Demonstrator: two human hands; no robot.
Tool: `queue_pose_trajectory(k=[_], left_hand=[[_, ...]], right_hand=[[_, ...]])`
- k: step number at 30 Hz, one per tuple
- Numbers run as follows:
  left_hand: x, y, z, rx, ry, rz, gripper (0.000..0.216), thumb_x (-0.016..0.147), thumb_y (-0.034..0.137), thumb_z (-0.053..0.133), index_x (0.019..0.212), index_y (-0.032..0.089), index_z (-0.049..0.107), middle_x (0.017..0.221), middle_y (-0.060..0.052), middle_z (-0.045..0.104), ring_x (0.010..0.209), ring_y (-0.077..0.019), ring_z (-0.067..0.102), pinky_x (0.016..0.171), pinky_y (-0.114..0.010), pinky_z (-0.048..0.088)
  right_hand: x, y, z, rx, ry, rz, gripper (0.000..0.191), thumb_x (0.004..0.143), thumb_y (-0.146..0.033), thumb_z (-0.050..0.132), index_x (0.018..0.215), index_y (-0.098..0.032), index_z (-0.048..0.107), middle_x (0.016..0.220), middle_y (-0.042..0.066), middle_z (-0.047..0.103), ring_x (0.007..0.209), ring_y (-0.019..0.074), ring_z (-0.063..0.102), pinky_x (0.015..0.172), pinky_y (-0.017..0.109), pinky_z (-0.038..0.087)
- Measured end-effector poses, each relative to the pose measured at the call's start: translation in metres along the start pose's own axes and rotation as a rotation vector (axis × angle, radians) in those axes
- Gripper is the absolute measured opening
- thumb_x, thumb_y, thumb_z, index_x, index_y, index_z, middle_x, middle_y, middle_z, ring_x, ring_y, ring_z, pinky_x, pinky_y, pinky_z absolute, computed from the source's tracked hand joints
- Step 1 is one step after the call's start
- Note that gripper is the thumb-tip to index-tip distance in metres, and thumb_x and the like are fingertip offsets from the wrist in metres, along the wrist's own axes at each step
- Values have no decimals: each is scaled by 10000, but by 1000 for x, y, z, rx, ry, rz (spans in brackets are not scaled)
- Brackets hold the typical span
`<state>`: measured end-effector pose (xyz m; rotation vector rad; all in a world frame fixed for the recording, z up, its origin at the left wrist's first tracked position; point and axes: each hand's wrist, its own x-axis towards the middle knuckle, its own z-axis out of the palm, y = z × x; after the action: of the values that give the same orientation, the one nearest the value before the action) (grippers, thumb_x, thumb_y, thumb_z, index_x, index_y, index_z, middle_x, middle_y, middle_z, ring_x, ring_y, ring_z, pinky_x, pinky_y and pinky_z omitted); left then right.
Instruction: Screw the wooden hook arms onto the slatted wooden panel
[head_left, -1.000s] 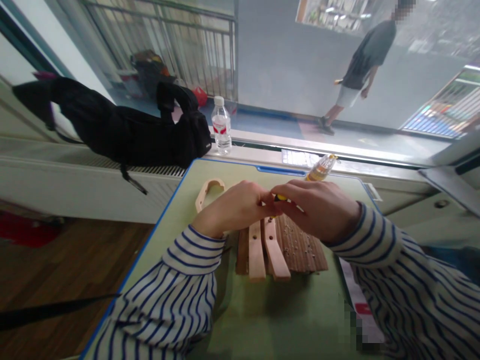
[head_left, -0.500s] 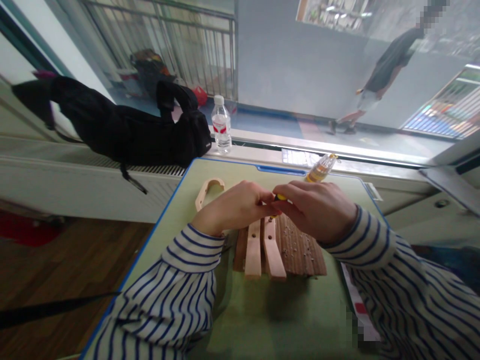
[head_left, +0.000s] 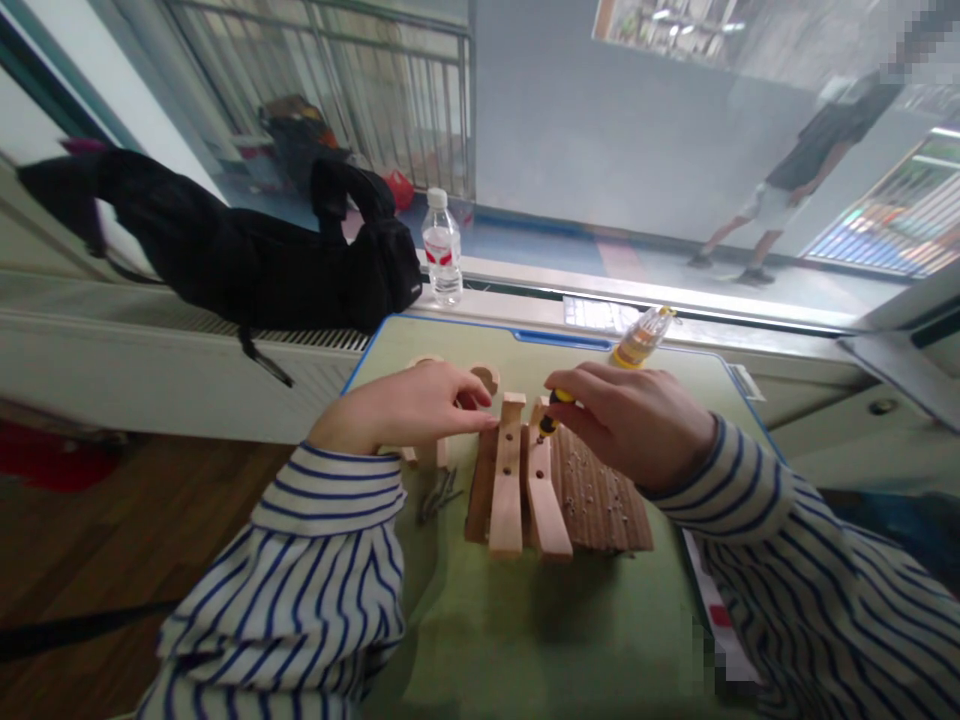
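Observation:
My right hand is closed around a small screwdriver with a yellow and black handle, its tip down on a pale wooden slat. A second pale slat with holes lies beside it, both resting on a ribbed brown wooden panel. My left hand lies to the left, fingers stretched out flat, holding nothing, over a curved pale wooden piece. A few dark screws lie on the green table just below that hand.
A small amber bottle lies at the table's far edge. A water bottle and a black bag rest on the sill behind. Papers lie at the right edge. Beyond the window a person walks past.
My left hand has let go of the screwdriver tip and moved left, fingers opening flat over the curved piece. The right hand stays on the screwdriver. The person outside walked further right.

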<state>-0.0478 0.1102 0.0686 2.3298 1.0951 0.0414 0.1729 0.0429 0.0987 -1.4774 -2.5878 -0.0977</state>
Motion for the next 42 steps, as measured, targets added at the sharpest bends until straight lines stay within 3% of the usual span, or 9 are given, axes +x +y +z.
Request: queue_pose_trajectory(k=[4, 11, 23, 31, 42], left_hand=[[6, -3, 7, 46, -34, -81, 517, 735, 511, 576, 1135, 187, 627, 1142, -86, 642, 993, -231, 583, 796, -259, 413], [19, 1, 20, -36, -235, -94, 378, 710, 447, 602, 979, 196, 686, 922, -49, 705, 782, -192, 615, 657, -240, 422], [20, 1, 22, 32, -207, -117, 385, 702, 532, 581, 826, 184, 690, 755, -51, 672, 649, -181, 588, 544, -257, 379], [25, 8, 29, 75, -178, -180, 575, 600, 714, 570, 871, 219, 685, 828, -80, 650, 740, -232, 602, 568, -276, 411], [24, 22, 28, 99, -187, -264, 617, 565, 747, 570, 818, 197, 688, 786, -96, 657, 725, -252, 596, 615, -316, 410]], right_hand=[[-1, 1, 2, 23, 0, 1, 309, 901, -387, 383, 1055, -208, 582, 949, 35, 664, 693, 146, 570, 555, 277, 299], [-1, 3, 3, 49, 2, 5, 324, 902, -391, 380, 1066, -202, 585, 947, 46, 664, 690, 148, 573, 571, 282, 321], [0, 4, 4, 81, 1, -11, 313, 899, -383, 387, 1066, -201, 578, 942, 48, 663, 690, 144, 573, 590, 278, 339], [0, 5, 8, 159, -27, 9, 300, 895, -375, 389, 1077, -178, 522, 863, 39, 666, 640, 139, 587, 568, 271, 340], [6, 10, 21, 73, -46, 1, 231, 879, -368, 373, 940, -167, 471, 739, 29, 641, 523, 119, 505, 483, 264, 220]])
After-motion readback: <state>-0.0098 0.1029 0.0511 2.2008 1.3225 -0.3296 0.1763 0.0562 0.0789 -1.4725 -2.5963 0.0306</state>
